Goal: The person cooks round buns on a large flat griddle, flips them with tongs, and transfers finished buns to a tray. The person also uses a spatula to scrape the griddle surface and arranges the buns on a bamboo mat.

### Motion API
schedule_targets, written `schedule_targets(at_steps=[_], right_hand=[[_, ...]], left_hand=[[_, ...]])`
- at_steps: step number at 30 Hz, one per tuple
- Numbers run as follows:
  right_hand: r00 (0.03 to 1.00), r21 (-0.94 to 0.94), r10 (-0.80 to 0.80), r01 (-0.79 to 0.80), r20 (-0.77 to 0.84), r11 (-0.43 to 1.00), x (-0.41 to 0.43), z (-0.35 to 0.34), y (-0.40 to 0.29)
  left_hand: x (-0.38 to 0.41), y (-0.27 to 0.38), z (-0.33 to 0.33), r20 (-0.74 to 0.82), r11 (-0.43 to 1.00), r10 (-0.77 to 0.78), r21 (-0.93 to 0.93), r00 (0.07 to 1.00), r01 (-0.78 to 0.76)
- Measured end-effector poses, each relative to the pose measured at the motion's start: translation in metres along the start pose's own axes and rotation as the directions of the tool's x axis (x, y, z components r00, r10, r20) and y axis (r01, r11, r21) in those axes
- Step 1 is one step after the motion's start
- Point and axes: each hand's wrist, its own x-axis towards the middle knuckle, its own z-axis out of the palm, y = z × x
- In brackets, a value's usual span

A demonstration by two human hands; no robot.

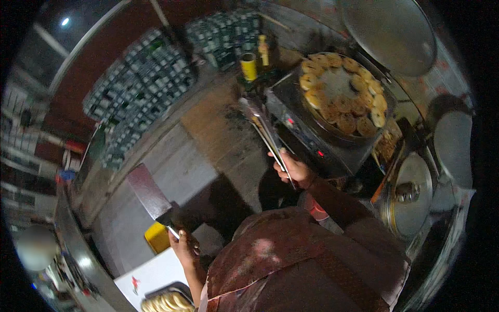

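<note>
My left hand (185, 247) is closed around the handle of a broad, flat-bladed spatula (150, 191). Its blade points up and away over the grey floor. My right hand (294, 167) grips what look like long metal tongs (269, 136), whose far ends are blurred, beside a dark cooker (300, 126) with two red lights. On the cooker sits a round pan (337, 84) with browned flat rounds of food (345, 124) lying in a ring, some of them paler at the edge. The tongs stay apart from this food.
A white board or table (156, 269) at lower left bears a dark tray of pale sliced food (167, 303). A yellow container (158, 237) stands beside it. Near the cooker are a yellow cup (248, 67), a yellow bottle (263, 50) and a lidded pot (413, 195). Bottle crates (144, 82) are stacked beyond.
</note>
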Motion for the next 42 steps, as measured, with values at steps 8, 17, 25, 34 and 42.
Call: schedule_targets(at_steps=[8,17,25,34,42], right_hand=[[0.908,-0.192,0.073,-0.165,-0.412,0.968,-0.008,-0.084,-0.005],[0.859,-0.045,-0.011,-0.014,-0.512,0.999,0.056,-0.108,-0.074],[0.722,-0.319,-0.164,-0.083,-0.672,0.944,0.05,-0.259,-0.089],[0.707,0.069,0.21,-0.223,-0.676,0.972,0.083,-0.415,-0.152],[0.693,0.06,0.207,-0.23,-0.69,0.971,0.182,-0.453,-0.195]], left_hand=[[0.132,-0.045,0.084,0.365,0.973,-0.209,0.174,0.907,0.154],[0.258,-0.025,0.198,0.523,0.925,-0.354,0.317,0.775,0.209],[0.303,0.004,0.314,0.597,0.878,-0.455,0.424,0.66,0.222],[0.298,-0.003,0.426,0.559,0.8,-0.597,0.364,0.575,0.477],[0.26,0.03,0.528,0.521,0.704,-0.57,0.709,0.635,0.051]])
